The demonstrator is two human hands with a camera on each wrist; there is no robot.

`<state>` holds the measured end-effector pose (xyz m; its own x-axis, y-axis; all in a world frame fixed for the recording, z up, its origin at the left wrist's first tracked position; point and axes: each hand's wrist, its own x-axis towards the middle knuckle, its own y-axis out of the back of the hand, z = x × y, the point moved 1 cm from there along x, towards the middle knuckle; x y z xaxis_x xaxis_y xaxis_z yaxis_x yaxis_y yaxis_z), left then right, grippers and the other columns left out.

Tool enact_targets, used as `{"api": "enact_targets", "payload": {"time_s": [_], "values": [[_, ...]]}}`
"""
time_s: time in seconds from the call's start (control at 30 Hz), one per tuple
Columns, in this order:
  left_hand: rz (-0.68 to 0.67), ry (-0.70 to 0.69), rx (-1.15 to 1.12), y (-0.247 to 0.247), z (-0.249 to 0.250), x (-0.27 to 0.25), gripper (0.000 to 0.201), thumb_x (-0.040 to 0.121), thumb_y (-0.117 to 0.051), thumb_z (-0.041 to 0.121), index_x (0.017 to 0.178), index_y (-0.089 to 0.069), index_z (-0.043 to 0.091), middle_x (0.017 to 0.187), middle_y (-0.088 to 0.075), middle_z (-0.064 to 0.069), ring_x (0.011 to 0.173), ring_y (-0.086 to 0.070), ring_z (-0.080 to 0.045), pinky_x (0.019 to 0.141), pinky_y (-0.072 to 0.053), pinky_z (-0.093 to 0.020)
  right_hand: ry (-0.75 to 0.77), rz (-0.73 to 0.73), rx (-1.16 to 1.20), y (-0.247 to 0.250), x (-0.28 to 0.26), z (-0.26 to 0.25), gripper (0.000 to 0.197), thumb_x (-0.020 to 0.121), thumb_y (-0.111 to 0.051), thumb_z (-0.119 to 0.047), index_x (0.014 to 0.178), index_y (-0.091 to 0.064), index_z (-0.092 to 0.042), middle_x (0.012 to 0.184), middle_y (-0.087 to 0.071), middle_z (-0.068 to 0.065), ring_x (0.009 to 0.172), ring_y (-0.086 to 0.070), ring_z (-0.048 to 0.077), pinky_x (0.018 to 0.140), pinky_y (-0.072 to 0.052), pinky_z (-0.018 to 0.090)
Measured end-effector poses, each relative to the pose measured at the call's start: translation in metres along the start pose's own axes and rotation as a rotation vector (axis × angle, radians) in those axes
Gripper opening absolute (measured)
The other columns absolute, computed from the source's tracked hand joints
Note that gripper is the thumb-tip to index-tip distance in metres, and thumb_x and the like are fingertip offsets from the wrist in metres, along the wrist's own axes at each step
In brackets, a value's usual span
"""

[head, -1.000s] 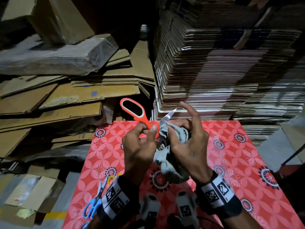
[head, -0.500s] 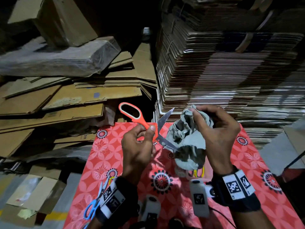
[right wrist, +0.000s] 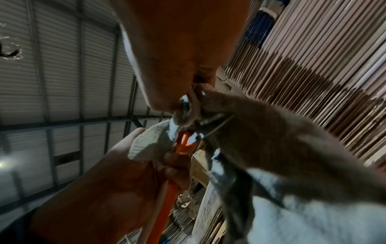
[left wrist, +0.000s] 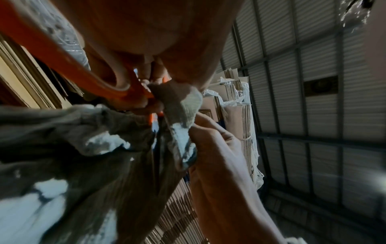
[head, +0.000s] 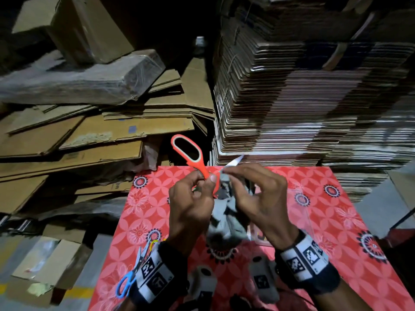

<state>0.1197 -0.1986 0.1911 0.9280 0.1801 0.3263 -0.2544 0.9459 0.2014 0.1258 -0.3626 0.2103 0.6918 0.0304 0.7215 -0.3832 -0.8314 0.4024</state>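
My left hand point(head: 193, 198) grips orange-handled scissors point(head: 190, 153) near the pivot, one handle loop sticking up and away and a blade tip point(head: 237, 160) showing above my right fingers. My right hand point(head: 253, 194) pinches a crumpled grey cloth point(head: 224, 223) against the blade; the rest of the cloth hangs down between both wrists. In the left wrist view the orange handle point(left wrist: 83, 72) curves past my palm and the cloth point(left wrist: 179, 105) is folded over the blade. In the right wrist view the cloth point(right wrist: 282, 148) covers the blade beside the orange handle point(right wrist: 183, 140).
A red flower-patterned table point(head: 325, 221) lies under my hands. Small blue-handled scissors point(head: 128, 281) lie at its near left corner. Tall stacks of flattened cardboard point(head: 303, 97) rise behind the table, and loose cardboard sheets point(head: 89, 131) pile up at the left.
My right hand has brought the cloth back from the right onto the scissors blade. The blades, apart half a second ago, now show only one tip above the cloth.
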Motion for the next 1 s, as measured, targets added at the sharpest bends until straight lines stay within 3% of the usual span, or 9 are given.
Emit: {"api": "enact_targets", "payload": {"time_s": [0.1, 0.2, 0.3, 0.37, 0.43, 0.6, 0.77, 0.9, 1.0], "values": [[-0.016, 0.032, -0.017, -0.002, -0.004, -0.004, 0.045, 0.093, -0.062, 0.048, 0.072, -0.053, 0.009, 0.058, -0.049, -0.019, 0.047, -0.043, -0.029, 0.046, -0.043, -0.047, -0.055, 0.117, -0.064, 0.006, 0.01, 0.013, 0.027, 0.08, -0.079, 0.008, 0.098, -0.083, -0.012, 0.086, -0.073, -0.004, 0.078, -0.058, -0.011, 0.073, -0.042, 0.007], [0.007, 0.033, -0.045, -0.003, -0.003, -0.001, 0.046, 0.091, -0.06, 0.051, 0.074, -0.053, 0.009, 0.056, -0.047, -0.021, 0.045, -0.039, -0.024, 0.041, -0.04, -0.048, -0.019, 0.026, -0.041, -0.007, -0.002, 0.002, 0.024, 0.084, -0.078, 0.003, 0.1, -0.083, -0.014, 0.091, -0.074, -0.003, 0.084, -0.065, 0.002, 0.076, -0.05, 0.016], [-0.013, -0.025, 0.012, 0.0, -0.003, 0.001, 0.041, 0.093, -0.059, 0.048, 0.077, -0.06, 0.01, 0.06, -0.055, -0.019, 0.05, -0.049, -0.033, 0.043, -0.041, -0.046, -0.003, -0.047, -0.009, -0.012, -0.011, -0.003, 0.022, 0.087, -0.079, 0.001, 0.102, -0.083, -0.015, 0.093, -0.075, -0.004, 0.085, -0.066, 0.003, 0.077, -0.046, 0.013], [-0.026, 0.001, -0.006, -0.001, -0.006, -0.002, 0.04, 0.095, -0.061, 0.047, 0.078, -0.059, 0.011, 0.055, -0.055, -0.013, 0.043, -0.051, -0.029, 0.042, -0.043, -0.038, -0.067, 0.052, -0.007, -0.002, 0.0, 0.01, 0.021, 0.086, -0.079, 0.002, 0.099, -0.083, -0.013, 0.091, -0.076, -0.004, 0.083, -0.064, -0.005, 0.076, -0.044, 0.01], [-0.036, 0.006, -0.005, -0.005, -0.012, -0.006, 0.038, 0.096, -0.061, 0.046, 0.08, -0.06, 0.012, 0.057, -0.058, -0.013, 0.045, -0.058, -0.035, 0.045, -0.05, -0.043, -0.108, 0.163, -0.026, 0.007, 0.01, 0.017, 0.019, 0.086, -0.08, 0.002, 0.098, -0.082, -0.012, 0.087, -0.076, -0.005, 0.078, -0.06, -0.01, 0.071, -0.042, 0.008], [-0.01, 0.005, 0.06, -0.007, -0.015, -0.01, 0.022, 0.095, -0.06, 0.028, 0.078, -0.056, 0.015, 0.055, -0.049, -0.018, 0.043, -0.047, -0.033, 0.044, -0.041, -0.044, -0.053, 0.107, -0.06, -0.003, -0.005, 0.007, 0.02, 0.089, -0.081, -0.003, 0.107, -0.082, -0.012, 0.087, -0.074, -0.003, 0.077, -0.063, 0.006, 0.074, -0.048, 0.017], [-0.033, 0.018, 0.01, -0.004, -0.008, -0.012, 0.03, 0.096, -0.058, 0.035, 0.077, -0.056, 0.012, 0.053, -0.049, -0.023, 0.041, -0.045, -0.035, 0.041, -0.039, -0.046, -0.033, 0.005, -0.013, 0.008, -0.002, 0.012, 0.03, 0.091, -0.078, -0.003, 0.12, -0.077, -0.01, 0.102, -0.078, -0.001, 0.088, -0.071, 0.009, 0.082, -0.054, 0.018], [-0.063, 0.089, -0.087, -0.006, -0.011, -0.016, 0.034, 0.098, -0.059, 0.032, 0.076, -0.056, 0.007, 0.047, -0.048, 0.001, 0.039, -0.048, -0.02, 0.046, -0.036, -0.029, -0.247, 0.17, 0.051, 0.029, 0.016, 0.042, 0.033, 0.089, -0.079, -0.015, 0.122, -0.077, -0.018, 0.113, -0.077, -0.007, 0.099, -0.075, 0.008, 0.09, -0.056, 0.021], [-0.046, 0.095, -0.112, -0.005, -0.012, -0.015, 0.036, 0.103, -0.061, 0.02, 0.075, -0.051, 0.0, 0.048, -0.045, -0.006, 0.038, -0.047, -0.013, 0.045, -0.034, -0.021, -0.235, 0.207, 0.096, 0.035, 0.015, 0.036, 0.032, 0.088, -0.078, -0.016, 0.12, -0.076, -0.018, 0.108, -0.077, -0.008, 0.098, -0.074, 0.007, 0.091, -0.059, 0.03]]}}
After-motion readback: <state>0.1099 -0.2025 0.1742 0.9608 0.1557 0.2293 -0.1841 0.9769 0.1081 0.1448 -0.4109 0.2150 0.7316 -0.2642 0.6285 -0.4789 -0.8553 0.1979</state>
